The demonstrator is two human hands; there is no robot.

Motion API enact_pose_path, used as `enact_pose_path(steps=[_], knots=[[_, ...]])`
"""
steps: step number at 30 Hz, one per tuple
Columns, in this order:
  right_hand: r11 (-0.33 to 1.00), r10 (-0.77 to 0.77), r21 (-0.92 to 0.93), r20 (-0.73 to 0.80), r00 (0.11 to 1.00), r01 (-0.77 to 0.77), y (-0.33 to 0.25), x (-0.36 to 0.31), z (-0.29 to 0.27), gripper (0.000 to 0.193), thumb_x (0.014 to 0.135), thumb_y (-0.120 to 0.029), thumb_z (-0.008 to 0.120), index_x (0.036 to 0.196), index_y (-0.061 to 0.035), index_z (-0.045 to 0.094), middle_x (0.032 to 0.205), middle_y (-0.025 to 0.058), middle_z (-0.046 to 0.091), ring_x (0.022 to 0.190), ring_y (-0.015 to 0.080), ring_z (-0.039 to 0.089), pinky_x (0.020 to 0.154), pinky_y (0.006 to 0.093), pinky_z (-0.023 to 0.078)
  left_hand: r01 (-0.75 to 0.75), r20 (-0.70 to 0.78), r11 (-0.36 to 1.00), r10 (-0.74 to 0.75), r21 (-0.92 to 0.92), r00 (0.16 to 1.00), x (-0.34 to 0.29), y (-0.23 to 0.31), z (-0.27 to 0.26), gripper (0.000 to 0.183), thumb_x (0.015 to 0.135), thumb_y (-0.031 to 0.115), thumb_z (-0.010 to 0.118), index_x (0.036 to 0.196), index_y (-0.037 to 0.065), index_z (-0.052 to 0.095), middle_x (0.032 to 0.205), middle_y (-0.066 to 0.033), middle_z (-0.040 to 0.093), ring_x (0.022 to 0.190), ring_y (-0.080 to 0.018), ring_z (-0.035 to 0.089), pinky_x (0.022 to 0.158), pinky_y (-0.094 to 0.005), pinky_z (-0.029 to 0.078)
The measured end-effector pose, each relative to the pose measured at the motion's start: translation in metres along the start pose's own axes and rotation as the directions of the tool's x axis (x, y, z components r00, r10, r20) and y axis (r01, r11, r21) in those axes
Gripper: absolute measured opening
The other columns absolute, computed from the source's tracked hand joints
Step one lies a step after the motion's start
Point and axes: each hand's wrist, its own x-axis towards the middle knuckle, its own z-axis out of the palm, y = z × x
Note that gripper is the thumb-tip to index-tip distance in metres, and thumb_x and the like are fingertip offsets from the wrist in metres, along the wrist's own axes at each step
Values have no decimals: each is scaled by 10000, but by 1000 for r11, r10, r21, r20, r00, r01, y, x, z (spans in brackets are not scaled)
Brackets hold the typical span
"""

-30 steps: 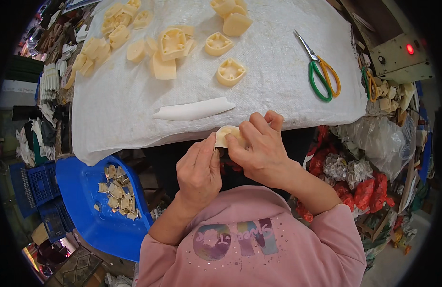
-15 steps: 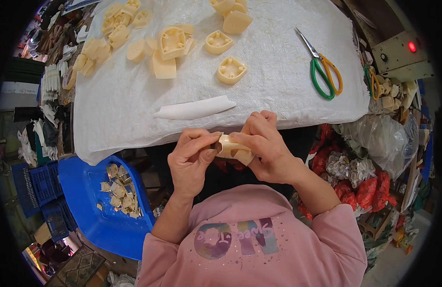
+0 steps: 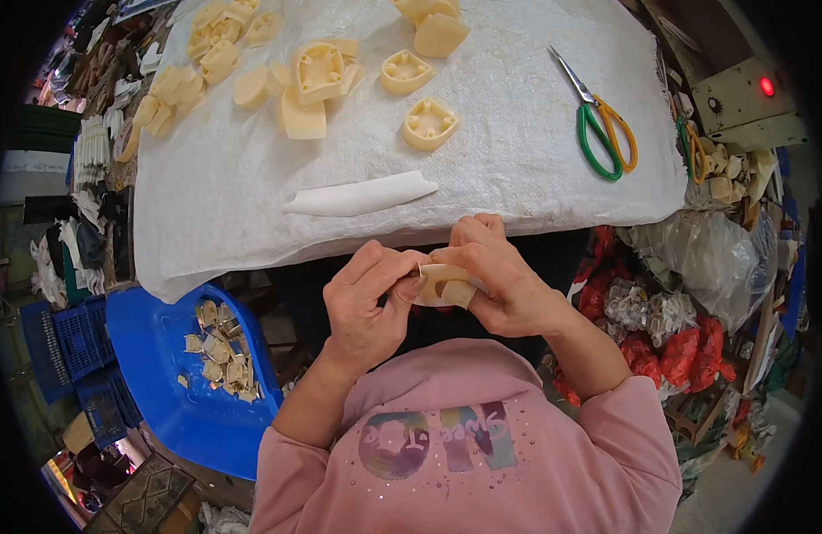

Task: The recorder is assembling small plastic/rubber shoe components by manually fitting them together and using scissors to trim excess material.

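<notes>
Just off the table's near edge, both hands work on one cream plastic shoe heel with a thin pale covering along its side. My left hand is closed, its thumb and fingertips pinching the covering's left edge. From the other end, my right hand grips the heel, with the thumb below and the fingers above. My fingers hide part of it. Beyond the hands, a curved white strip lies on the white woven cloth. Two single cream heels rest farther back, hollow side up.
More heels are heaped toward the back left. Scissors with green and orange handles lie at the right. A blue tub with small beige pieces stands lower left. Red and clear plastic bags are at the right, below a box with a red light.
My left hand has shifted slightly right and up, closer to the right hand. The heel has turned and moved a little right between my fingers.
</notes>
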Motion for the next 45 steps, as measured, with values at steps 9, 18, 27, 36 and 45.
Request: enact_pose_path(steps=[9,18,27,36,45], knots=[[998,54,-27,89,995,-52,-5,-2,0,376,615,49,562,971,-71,566,773,61,438,772,245,436,737,362,266,20,3,998,-20,-55,1000,-4,-7,6,165,841,95,631,716,-1,585,593,-45,483,443,-106,405,417,-237,319],[993,74,-103,130,989,-61,0,-3,-5,388,606,34,587,972,-94,591,781,48,450,811,229,460,773,386,268,180,84,932,-162,-314,983,-8,-11,10,269,830,222,688,706,2,595,613,-17,449,543,-54,396,469,-214,322],[955,-35,-295,21,999,40,0,0,-1,375,638,8,653,986,-129,620,759,11,435,811,196,449,795,411,270,-178,-62,984,178,15,982,-4,-19,7,180,687,7,749,827,42,641,754,-45,539,701,-189,509,631,-275,428],[891,-244,-416,-99,965,183,5,1,5,382,601,-93,707,967,-154,616,865,2,518,834,188,461,783,400,285,-315,-102,931,337,184,936,-5,-19,6,215,672,7,755,819,83,617,883,-52,563,890,-264,516,778,-351,437],[976,-112,-208,-212,971,68,-27,6,-22,400,765,-257,718,1114,-108,590,1205,199,475,1081,324,451,903,409,366,-302,-139,928,335,217,932,-5,-21,-13,287,632,-99,713,816,83,590,1020,-110,504,1022,-307,482,870,-426,426]])
